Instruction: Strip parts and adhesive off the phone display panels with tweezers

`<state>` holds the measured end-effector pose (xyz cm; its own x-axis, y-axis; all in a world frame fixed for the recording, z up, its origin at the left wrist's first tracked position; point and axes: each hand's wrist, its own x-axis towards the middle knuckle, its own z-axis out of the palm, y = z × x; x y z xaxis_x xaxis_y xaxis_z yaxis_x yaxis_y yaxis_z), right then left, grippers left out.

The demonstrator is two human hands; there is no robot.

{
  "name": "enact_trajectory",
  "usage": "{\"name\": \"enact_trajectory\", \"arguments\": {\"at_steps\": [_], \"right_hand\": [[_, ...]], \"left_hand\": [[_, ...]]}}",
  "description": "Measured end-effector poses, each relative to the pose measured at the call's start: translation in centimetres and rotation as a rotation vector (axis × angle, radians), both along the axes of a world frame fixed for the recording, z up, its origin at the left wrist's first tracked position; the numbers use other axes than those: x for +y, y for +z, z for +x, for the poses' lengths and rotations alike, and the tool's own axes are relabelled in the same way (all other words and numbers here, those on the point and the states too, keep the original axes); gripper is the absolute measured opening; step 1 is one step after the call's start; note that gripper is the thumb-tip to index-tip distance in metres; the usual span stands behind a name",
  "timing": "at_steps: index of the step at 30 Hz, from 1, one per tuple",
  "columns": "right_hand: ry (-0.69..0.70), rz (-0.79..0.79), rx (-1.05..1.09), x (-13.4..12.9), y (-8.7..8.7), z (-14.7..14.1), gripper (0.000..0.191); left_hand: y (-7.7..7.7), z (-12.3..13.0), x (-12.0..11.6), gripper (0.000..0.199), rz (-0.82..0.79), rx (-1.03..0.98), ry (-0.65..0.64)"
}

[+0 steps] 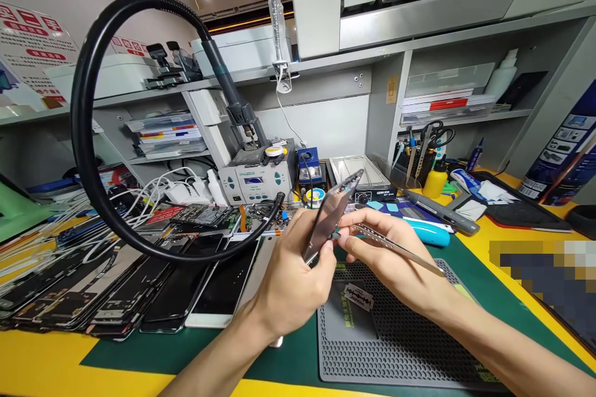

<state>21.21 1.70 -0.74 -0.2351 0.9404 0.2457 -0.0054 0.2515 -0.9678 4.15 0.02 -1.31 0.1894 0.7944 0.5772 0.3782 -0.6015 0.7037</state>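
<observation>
My left hand (293,279) is closed around the lower end of a phone (327,214), held tilted on its edge above the mat; its far end points up and away. In my right hand (386,254) is a pair of metal tweezers (414,254), their back end pointing down to the right. The tweezers' tips are close to the phone's side, partly hidden by my fingers, so I cannot tell what they touch. Below my hands lies a grey perforated mat (395,347), with a razor blade (359,297) on its smooth panel.
Several phone screens and shells (125,291) lie in a row on the left. A hot air station (256,177) stands behind, its black hose (84,136) looping over the left side. Circuit boards (205,216), a turquoise tool (431,234) and a yellow bottle (435,180) sit around the back.
</observation>
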Motion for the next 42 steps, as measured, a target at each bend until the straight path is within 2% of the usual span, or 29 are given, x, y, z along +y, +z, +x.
{"name": "enact_trajectory", "arguments": {"at_steps": [4,10,16,20,30,34,38,42], "right_hand": [[-0.019,-0.001,-0.017,0.0,0.0,-0.1,0.020],[-0.026,0.010,-0.021,-0.1,0.0,-0.2,0.020],[-0.014,-0.001,-0.031,-0.8,0.6,-0.1,0.022],[-0.007,-0.025,-0.036,-0.9,0.8,-0.1,0.021],[-0.003,0.017,-0.038,-0.9,0.7,-0.1,0.013],[-0.023,0.002,0.007,-0.8,0.8,0.1,0.013],[-0.051,-0.030,0.027,-0.6,0.9,0.0,0.010],[-0.020,-0.050,0.066,-0.3,0.6,0.1,0.011]], "left_hand": [[-0.1,0.0,0.1,0.035,-0.047,-0.038,0.006],[0.4,0.3,0.0,0.011,-0.013,-0.102,0.009],[1.1,0.4,-0.3,0.023,-0.002,-0.093,0.043],[1.4,0.6,-0.5,0.025,-0.011,-0.092,0.050],[1.1,0.4,-0.5,0.026,-0.129,-0.122,0.060],[1.5,0.5,-0.7,0.026,-0.191,-0.149,0.063],[2.1,0.5,-0.5,0.015,-0.288,-0.211,0.004],[2.2,0.4,-0.3,0.009,-0.467,-0.381,-0.146]]}}
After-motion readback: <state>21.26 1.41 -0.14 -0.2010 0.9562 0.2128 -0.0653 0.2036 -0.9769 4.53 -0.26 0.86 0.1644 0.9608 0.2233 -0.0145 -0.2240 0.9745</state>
